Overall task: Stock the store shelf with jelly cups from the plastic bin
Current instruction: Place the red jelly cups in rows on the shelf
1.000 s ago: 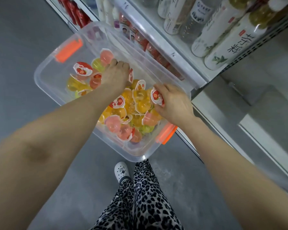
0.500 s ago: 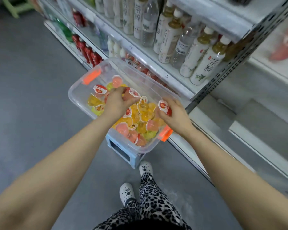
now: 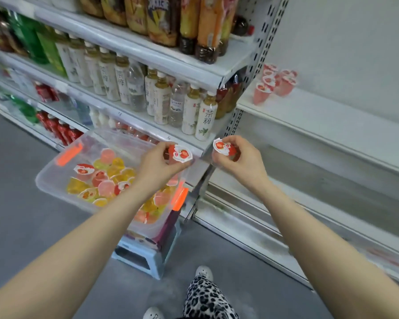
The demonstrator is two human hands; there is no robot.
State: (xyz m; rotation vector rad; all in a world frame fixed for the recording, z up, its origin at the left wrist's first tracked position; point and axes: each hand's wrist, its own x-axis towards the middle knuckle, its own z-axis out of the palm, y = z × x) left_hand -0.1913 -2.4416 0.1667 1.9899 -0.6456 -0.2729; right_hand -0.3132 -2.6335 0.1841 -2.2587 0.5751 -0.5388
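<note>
A clear plastic bin (image 3: 53, 173) with orange latches stands on a small blue stool and holds several yellow, pink and red jelly cups (image 3: 106, 178). My left hand (image 3: 157, 166) grips a red jelly cup (image 3: 181, 154) above the bin's right end. My right hand (image 3: 242, 162) holds a second red jelly cup (image 3: 224, 147), lifted in front of the shelving upright. On the white shelf (image 3: 320, 116) to the right stand several pink jelly cups (image 3: 274, 84) near its left end.
Bottled drinks (image 3: 161, 97) fill the shelves on the left, close behind the bin. A perforated metal upright (image 3: 260, 65) divides the drink shelves from the white shelves. The blue stool (image 3: 148, 254) and my feet are on the grey floor below.
Both hands have come up out of the bin, each with a red jelly cup. My view has lifted and turned right, bringing the white shelf with pink cups into sight.
</note>
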